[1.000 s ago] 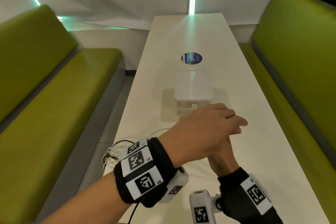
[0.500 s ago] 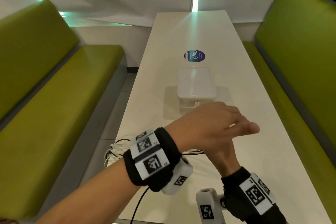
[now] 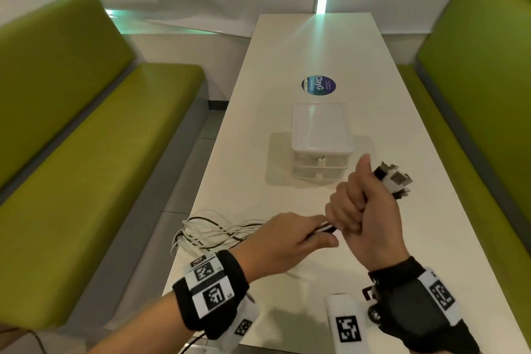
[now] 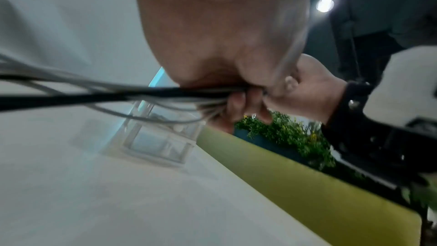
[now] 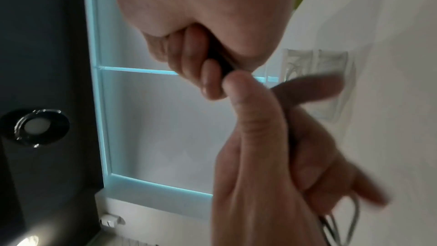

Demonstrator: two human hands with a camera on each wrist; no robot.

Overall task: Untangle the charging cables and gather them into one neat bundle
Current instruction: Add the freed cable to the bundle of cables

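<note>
Several white cables and a black one (image 3: 214, 234) lie looped at the left edge of the white table (image 3: 290, 46) and run right into both hands. My right hand (image 3: 349, 210) grips them in an upright fist, and their plug ends (image 3: 394, 181) stick out above the thumb. Just left of that fist, my left hand (image 3: 319, 234) is curled round the same strands. In the left wrist view the cables (image 4: 94, 91) pass under my palm toward the right hand (image 4: 300, 89). From the right wrist, the fingers (image 5: 189, 57) are seen wrapped on the dark cable (image 5: 220, 59), with the left hand (image 5: 272, 137) below.
A clear plastic drawer box (image 3: 320, 135) stands mid-table just beyond the hands, with a round dark sticker (image 3: 318, 85) behind it. Green benches flank the table on the left (image 3: 100, 152) and right (image 3: 474, 89). The cable loops overhang the table's left edge.
My left hand, which was crossed over the right, has drawn back left along the cables. The right fist has risen and turned, so the plug ends now show.
</note>
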